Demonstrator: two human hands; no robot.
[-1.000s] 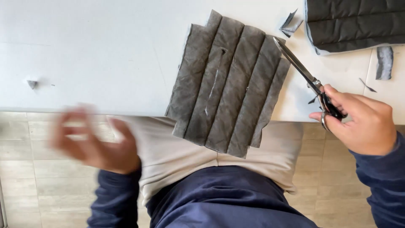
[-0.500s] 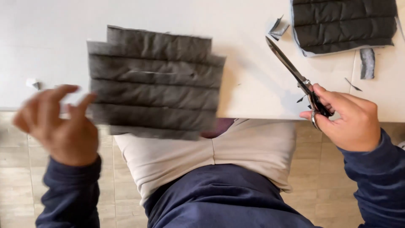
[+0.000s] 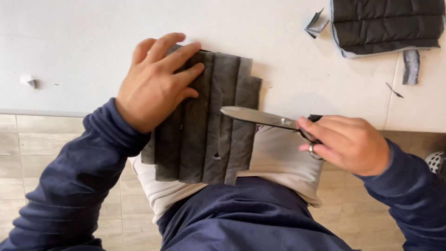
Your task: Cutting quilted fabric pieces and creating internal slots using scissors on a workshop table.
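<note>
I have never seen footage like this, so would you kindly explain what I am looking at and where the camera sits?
There is no machine here: a person works with two bare hands, and the single camera is worn on their head, looking down over their lap and a white table.

The left hand lies flat on a grey quilted fabric piece, which sits partly on the table and hangs over its edge towards the lap. The right hand holds a pair of scissors, blades pointing at the fabric's right edge; whether they touch it I cannot tell.

Further back on the table lie a darker quilted panel, a few small fabric offcuts and, at the far left, a tiny scrap.
</note>
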